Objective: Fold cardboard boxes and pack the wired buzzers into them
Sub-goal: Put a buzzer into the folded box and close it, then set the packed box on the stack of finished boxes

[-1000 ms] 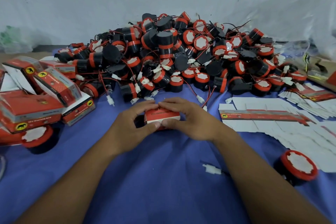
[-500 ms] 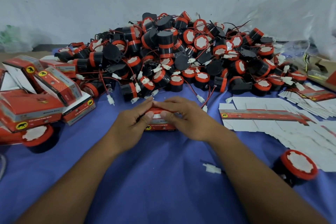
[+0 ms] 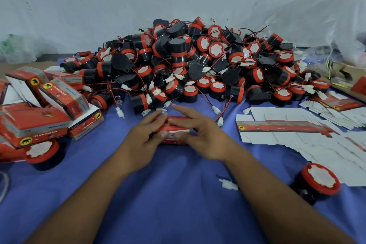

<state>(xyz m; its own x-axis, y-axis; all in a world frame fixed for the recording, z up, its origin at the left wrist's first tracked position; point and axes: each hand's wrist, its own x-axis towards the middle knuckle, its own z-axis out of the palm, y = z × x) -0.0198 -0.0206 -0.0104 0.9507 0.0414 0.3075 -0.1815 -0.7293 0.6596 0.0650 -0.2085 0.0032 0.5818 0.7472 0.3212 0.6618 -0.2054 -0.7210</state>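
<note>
A small red box (image 3: 176, 129) lies on the blue-covered bench (image 3: 178, 194), just in front of the pile of wired buzzers (image 3: 190, 65). The left hand (image 3: 142, 138) grips its left end, fingers over the top and thumb against the near face. The right hand (image 3: 206, 136) is blurred, its fingers straight and spread over the box's top. Folded boxes (image 3: 39, 109) are heaped at the left, flat blanks (image 3: 287, 127) fan out at the right, and one loose buzzer (image 3: 318, 180) sits near the right forearm.
</note>
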